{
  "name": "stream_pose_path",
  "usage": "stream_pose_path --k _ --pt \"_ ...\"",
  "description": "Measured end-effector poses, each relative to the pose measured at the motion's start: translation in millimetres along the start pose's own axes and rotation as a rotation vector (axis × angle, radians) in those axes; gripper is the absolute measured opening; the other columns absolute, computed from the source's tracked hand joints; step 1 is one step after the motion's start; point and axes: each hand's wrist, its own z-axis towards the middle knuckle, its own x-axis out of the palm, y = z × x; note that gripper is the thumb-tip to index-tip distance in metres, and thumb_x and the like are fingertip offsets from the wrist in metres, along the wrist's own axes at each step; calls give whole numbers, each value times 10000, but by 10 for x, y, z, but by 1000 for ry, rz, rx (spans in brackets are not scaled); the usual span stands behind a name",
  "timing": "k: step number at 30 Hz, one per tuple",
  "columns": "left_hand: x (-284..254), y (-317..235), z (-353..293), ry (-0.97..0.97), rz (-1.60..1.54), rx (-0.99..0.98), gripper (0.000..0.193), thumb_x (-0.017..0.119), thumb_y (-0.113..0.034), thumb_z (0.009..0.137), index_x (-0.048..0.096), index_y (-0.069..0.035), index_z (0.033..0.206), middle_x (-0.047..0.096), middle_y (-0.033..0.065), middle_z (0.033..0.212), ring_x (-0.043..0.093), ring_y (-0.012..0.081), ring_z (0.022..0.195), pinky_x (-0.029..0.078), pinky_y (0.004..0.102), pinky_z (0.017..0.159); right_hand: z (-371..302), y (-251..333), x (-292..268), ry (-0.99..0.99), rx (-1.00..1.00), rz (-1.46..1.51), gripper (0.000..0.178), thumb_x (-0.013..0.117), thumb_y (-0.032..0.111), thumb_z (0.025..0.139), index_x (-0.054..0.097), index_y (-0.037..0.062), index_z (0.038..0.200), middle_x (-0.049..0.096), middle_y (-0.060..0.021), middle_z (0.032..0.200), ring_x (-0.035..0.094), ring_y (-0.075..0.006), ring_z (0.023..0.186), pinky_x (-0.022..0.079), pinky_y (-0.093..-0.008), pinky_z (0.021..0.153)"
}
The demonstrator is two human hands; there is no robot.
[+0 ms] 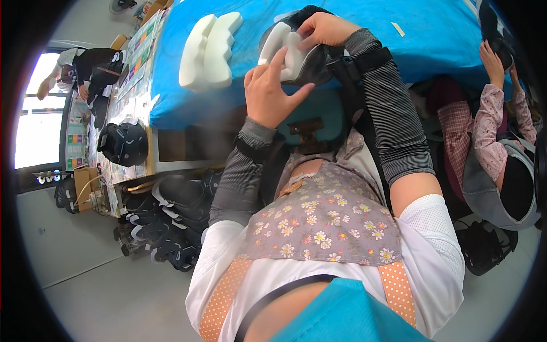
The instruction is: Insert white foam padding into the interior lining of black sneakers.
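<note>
Left hand (266, 94): thumb (300, 97) and index finger (277, 65) spread apart. Right hand (330, 29): fingers (308, 28) bent, directed leftward. Both forearms (397, 117) extended forward.

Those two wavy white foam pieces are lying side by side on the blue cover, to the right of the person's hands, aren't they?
Not quite: the two wavy white foam pieces do lie side by side on the blue cover, but to the left of the person's left hand and right hand, as the head view shows.
</note>
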Motion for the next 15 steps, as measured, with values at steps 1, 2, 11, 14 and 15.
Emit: stream_pose_path --k 1,2,11,14,15 --pt "0 -30 -4 -9 -21 -11 578 794 -337 686 546 -111 1157 655 43 864 609 228 873 390 362 874 -2 -20 -5 2 3 1 329 762 166 722 697 4 1001 682 -77 838 609 -147 746 489 -272 748" --pt "26 -4 -29 -10 -21 -14 578 794 -337 686 546 -111 1157 655 43 864 609 228 873 390 362 874 -5 -25 -9 35 -10 16 327 763 156 722 697 3 1004 686 -81 850 616 -149 759 494 -271 762" --pt "133 67 -92 -72 115 44 305 788 -318 699 660 -85 849 638 49 754 596 225 829 378 365 805 -63 -72 -32 91 -65 70 303 750 117 735 701 0 1010 698 -89 881 636 -151 794 508 -271 800" --pt "117 75 -89 -92 111 51 286 787 -311 695 664 -83 817 621 41 707 589 224 787 376 366 780 -87 -6 -21 78 -74 35 273 728 131 766 707 11 1010 698 -84 887 633 -149 796 510 -275 802" --pt "92 68 -72 -80 112 40 300 789 -318 691 663 -82 824 618 42 708 584 227 768 377 365 767 -92 5 -26 60 -84 29 257 714 142 785 711 21 1012 697 -82 897 630 -148 803 510 -274 801"
